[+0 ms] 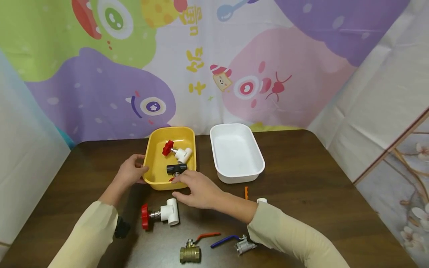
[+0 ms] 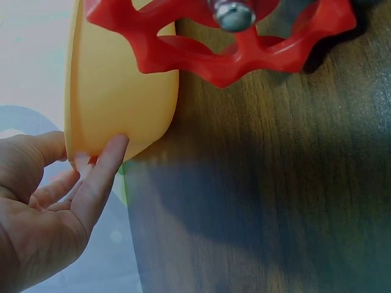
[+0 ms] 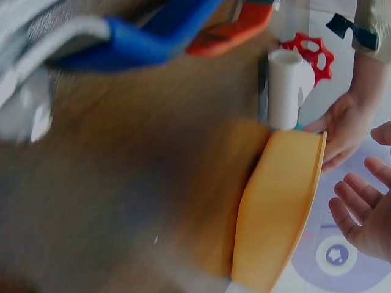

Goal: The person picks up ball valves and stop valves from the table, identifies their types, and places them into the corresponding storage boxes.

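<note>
My left hand holds the left rim of a yellow tray, with the thumb at the rim and a finger along the outer wall. Over the tray's near right corner hovers my right hand, its fingers spread and loosely bent, with nothing seen between them. Inside the tray lie a white tee-shaped valve with a red handwheel and a black one, partly hidden by the right fingers. Another white valve with a red handwheel lies on the table before the tray.
A white tray stands to the right of the yellow one. Nearer me lie a brass ball valve with a red lever and a silver valve with a blue lever. My right forearm partly hides an orange handle and a white piece.
</note>
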A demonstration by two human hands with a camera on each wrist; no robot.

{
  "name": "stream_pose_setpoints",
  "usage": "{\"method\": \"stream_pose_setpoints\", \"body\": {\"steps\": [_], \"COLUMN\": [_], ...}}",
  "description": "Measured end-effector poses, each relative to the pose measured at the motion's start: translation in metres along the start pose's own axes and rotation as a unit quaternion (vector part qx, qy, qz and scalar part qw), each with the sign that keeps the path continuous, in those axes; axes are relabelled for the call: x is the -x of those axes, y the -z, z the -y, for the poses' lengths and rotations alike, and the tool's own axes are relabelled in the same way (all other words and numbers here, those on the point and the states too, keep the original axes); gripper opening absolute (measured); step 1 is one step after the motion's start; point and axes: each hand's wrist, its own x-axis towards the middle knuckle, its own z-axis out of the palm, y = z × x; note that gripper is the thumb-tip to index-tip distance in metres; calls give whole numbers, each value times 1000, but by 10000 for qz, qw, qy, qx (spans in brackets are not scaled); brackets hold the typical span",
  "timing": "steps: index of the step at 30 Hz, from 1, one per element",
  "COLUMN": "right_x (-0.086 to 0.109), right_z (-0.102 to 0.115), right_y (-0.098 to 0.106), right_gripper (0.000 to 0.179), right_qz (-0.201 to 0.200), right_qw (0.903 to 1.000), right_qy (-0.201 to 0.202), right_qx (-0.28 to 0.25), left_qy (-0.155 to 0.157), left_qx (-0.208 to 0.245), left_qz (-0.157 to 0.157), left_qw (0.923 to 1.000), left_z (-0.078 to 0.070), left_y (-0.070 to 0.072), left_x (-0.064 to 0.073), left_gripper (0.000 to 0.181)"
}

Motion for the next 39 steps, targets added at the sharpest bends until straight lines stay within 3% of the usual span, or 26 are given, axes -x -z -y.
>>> {"method": "stream_pose_setpoints", "body": {"steps": [13,27,39], "right_x": [-2,-5,-7], "right_z": [18,23,21], "right_y": [-21,-34,-40], "right_gripper": [35,44,55], "right_qz": [590,1046,1600], "right_qw": [9960,9911,9827], "right_qy": [665,763,597], "right_qx": [-43,308,717], "left_qy": [-13,78,92], "left_qx": [-72,-113,-64], "left_qz": [-51,-44,11], "left_qw": [10000,9999,9999], "left_z": [2,2,-1], "left_y": [-1,-2,-1], "left_x": [3,3,1], "left_gripper": [54,55,54]}}
